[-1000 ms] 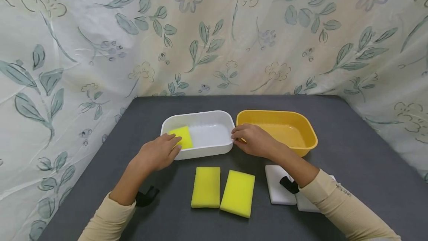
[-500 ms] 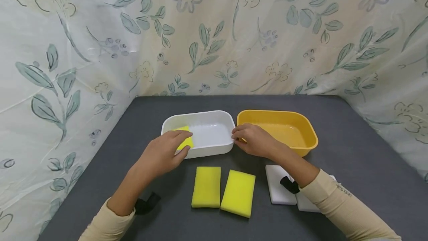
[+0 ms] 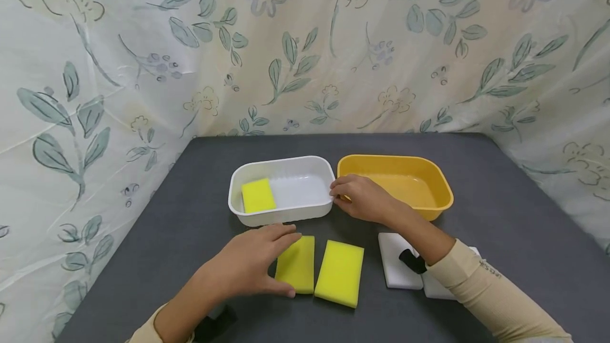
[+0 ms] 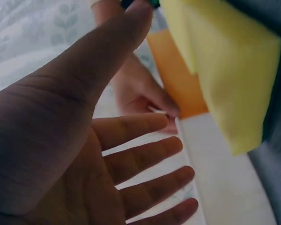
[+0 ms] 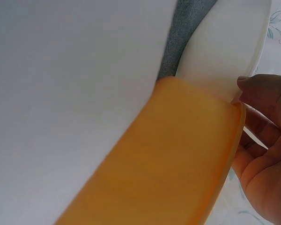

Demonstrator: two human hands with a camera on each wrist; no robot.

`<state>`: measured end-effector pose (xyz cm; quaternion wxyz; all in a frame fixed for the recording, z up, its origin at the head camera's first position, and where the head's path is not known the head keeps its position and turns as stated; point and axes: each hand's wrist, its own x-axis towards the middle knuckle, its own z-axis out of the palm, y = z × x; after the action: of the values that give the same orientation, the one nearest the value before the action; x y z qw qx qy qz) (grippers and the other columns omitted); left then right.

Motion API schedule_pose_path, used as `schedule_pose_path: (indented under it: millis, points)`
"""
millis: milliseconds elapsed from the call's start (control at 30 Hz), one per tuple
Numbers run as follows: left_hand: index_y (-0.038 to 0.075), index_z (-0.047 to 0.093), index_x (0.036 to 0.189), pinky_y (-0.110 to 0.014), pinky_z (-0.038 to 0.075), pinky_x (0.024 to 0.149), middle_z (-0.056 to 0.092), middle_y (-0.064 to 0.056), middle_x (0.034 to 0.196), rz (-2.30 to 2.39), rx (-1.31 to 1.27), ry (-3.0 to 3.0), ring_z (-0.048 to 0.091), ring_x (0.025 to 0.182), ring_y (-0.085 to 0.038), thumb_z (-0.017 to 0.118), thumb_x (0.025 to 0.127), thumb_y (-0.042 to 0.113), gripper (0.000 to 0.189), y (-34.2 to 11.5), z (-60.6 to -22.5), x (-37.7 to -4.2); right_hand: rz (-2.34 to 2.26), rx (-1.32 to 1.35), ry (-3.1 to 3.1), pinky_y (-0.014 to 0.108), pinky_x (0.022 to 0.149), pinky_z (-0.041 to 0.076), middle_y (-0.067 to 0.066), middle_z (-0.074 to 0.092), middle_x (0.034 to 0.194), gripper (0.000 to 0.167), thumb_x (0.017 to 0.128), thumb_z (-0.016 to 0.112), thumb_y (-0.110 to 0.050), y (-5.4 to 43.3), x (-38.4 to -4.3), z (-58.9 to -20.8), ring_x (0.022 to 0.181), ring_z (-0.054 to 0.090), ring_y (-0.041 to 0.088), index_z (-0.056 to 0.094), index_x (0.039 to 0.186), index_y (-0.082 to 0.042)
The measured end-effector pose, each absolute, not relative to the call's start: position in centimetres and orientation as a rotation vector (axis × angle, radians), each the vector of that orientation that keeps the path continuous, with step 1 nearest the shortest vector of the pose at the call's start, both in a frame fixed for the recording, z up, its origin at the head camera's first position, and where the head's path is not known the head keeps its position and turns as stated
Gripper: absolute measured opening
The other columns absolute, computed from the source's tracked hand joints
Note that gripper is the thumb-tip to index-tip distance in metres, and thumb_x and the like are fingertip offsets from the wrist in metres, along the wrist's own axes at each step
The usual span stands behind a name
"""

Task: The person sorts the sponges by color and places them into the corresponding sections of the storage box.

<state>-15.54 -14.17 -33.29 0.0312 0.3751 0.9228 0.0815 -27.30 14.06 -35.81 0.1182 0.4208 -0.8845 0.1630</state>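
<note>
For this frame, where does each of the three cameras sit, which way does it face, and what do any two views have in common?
Head: worn on the head, facing forward and down at the grey table; shows both forearms, the left hand over a yellow sponge, and the right hand at the white tub.
Left wrist: beneath the left palm, looking along the open fingers towards the sponge and tubs.
Right wrist: low beside the orange tub; right fingers show at the white rim.
Shared: all three views show both tubs.

Light: bright, even, soft shadows.
Head view: sharp, edges slightly bent.
Wrist views: blurred, too close.
</note>
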Motion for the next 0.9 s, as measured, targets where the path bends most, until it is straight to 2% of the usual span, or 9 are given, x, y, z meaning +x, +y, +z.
schedule_pose_path:
  millis: [367, 900]
  points:
    - [0.017, 0.043, 0.152, -0.049, 0.039, 0.109, 0.039, -0.006, 0.157, 0.123, 1.1, 2.74, 0.039, 0.141, -0.028, 0.087, 0.062, 0.064, 0.11, -13.2, -35.1, -15.2, 0.481, 1.22, -2.614, 0.035, 0.086, 0.057, 0.01, 0.072, 0.111, 0.024, 0.084, 0.08, -0.004, 14.0, -27.2, -35.9, 0.098, 0.068, 0.024, 0.077, 0.107, -0.002]
    - [0.024, 0.043, 0.153, -0.053, 0.041, 0.107, 0.037, -0.006, 0.158, 0.109, 1.003, 2.747, 0.038, 0.141, -0.03, 0.091, 0.066, 0.053, 0.103, -12.8, -36.3, -16.1, 0.478, 1.202, -2.616, 0.033, 0.086, 0.057, 0.011, 0.072, 0.112, 0.024, 0.084, 0.08, -0.005, 14.1, -27.1, -35.8, 0.096, 0.068, 0.024, 0.077, 0.108, -0.002]
